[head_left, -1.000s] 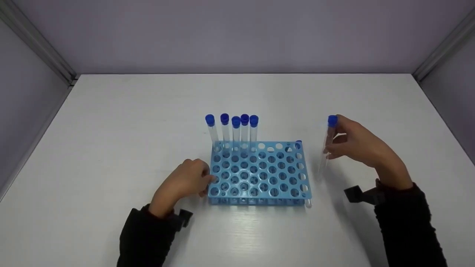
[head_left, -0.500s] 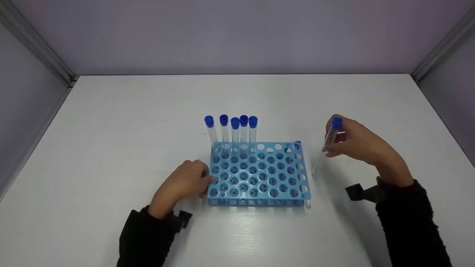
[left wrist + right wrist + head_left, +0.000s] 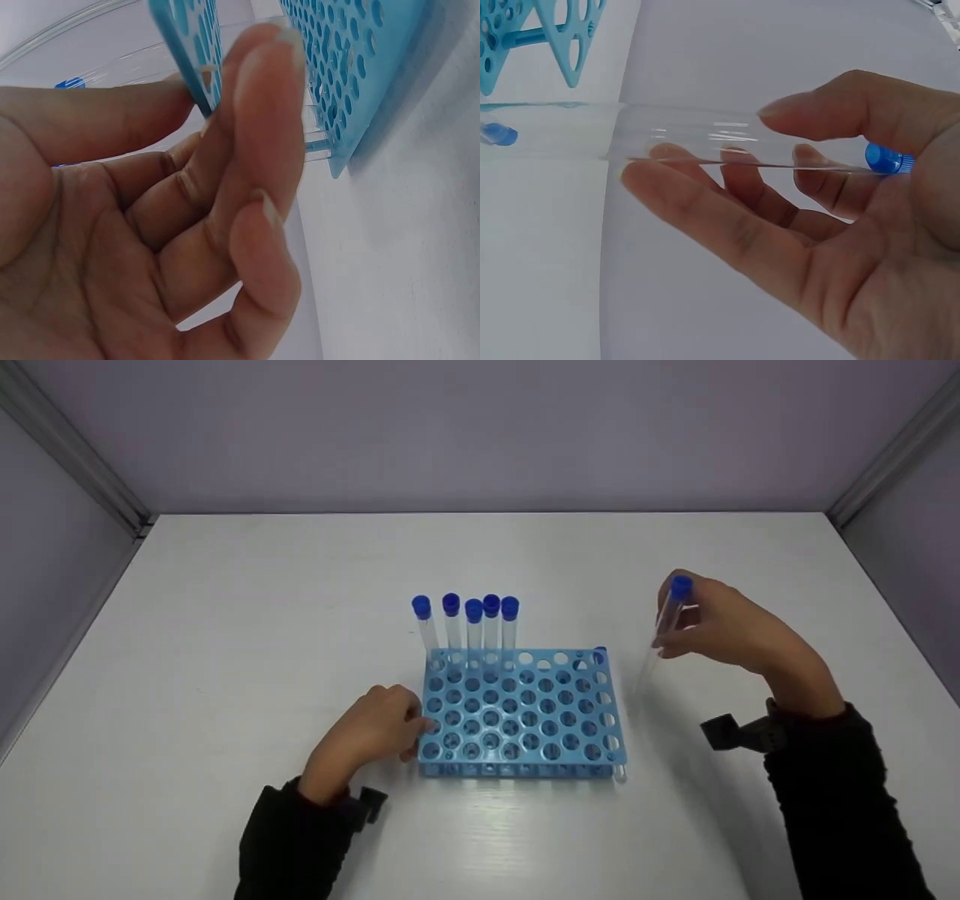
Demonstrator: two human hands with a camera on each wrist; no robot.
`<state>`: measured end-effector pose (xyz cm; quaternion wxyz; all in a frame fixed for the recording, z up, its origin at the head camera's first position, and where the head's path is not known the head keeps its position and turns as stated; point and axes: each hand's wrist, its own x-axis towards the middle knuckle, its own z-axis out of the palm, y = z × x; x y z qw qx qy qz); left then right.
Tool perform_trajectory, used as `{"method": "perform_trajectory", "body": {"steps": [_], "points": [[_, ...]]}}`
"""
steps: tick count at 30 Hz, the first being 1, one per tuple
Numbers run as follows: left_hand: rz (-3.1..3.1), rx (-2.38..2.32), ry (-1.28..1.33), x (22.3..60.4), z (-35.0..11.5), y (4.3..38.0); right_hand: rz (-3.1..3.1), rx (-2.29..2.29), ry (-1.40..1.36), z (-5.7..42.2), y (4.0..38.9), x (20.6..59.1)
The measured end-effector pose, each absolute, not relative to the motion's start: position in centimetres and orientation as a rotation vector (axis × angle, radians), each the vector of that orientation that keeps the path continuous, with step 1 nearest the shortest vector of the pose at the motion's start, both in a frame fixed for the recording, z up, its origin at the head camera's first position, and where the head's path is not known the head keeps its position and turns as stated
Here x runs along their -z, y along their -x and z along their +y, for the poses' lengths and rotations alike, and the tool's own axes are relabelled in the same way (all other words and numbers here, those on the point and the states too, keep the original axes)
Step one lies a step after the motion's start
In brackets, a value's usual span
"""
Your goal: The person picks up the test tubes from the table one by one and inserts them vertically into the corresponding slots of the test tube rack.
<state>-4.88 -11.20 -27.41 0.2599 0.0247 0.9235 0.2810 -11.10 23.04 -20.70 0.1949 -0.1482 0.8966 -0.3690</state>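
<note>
My left hand [image 3: 375, 725] grips the left edge of a light-blue test tube rack [image 3: 517, 765], thumb on its upper plate in the left wrist view. Several blue-capped test tubes [image 3: 491, 619] stand in the rack's back row, toward its left. Right of the rack, my right hand [image 3: 720, 626] holds another clear test tube [image 3: 682, 135] between thumb and fingers. Its blue cap [image 3: 681, 587] is up and its lower end slants left, apart from the rack. Whether that end touches the table cannot be told.
Beside the rack's right front corner a clear rounded tube end [image 3: 620, 773] shows, and a blue cap [image 3: 600, 655] shows at its right back corner. The white table [image 3: 262, 585] is bordered by a grey back wall [image 3: 480, 435] and side panels.
The test tube in my right hand has tilted, its lower end swinging left toward the rack. That hand has since moved slightly away from me. My left hand stays on the rack.
</note>
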Motion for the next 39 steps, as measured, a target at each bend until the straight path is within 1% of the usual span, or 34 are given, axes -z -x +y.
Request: {"method": "perform_trajectory", "body": {"steps": [12, 22, 39], "points": [[2.521, -0.777, -0.117, 27.2, -11.3, 4.6, 2.555, 1.058, 0.477, 21.2, 11.4, 18.8], [2.516, -0.767, -0.101, 27.4, -11.3, 4.8, 2.557, 1.077, 0.443, 19.8, 11.9, 18.7], [2.51, -0.763, -0.067, 27.4, -11.2, 4.8, 2.569, 1.029, 0.548, 16.4, 12.2, 18.7]]}}
